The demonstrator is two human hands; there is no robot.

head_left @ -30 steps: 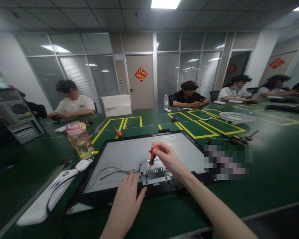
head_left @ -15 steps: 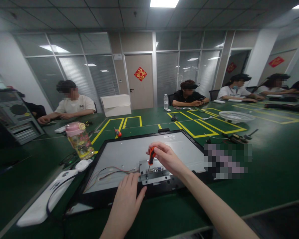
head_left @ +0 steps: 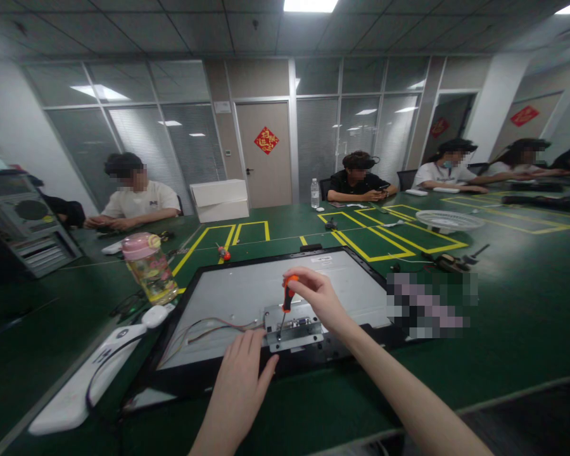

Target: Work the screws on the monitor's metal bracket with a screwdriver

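Note:
My right hand [head_left: 316,292] grips the orange and black handle of a screwdriver [head_left: 289,297], its fingers closed near the top. The shaft slants slightly, and its tip meets the left part of a metal bracket [head_left: 297,342] with a board and connectors. That bracket sits at the near edge of an opened monitor panel [head_left: 247,288], which has a black frame and a grey metal back. Flat on the frame and the bracket's left side rests my left hand [head_left: 242,367], open, fingers stretched out. Thin wires [head_left: 209,324] run left from the bracket.
A pink-lidded bottle [head_left: 149,269] and a white device with a cable [head_left: 85,380] lie left of the panel. Beyond it are a small red screwdriver [head_left: 223,252] and a white box [head_left: 220,201]. A computer case [head_left: 26,221] stands far left. Several people sit across the green table.
My right fingers have shifted slightly on top of the screwdriver handle, which stands a little more upright. My left hand stays in place. The person at left has drawn their hands together.

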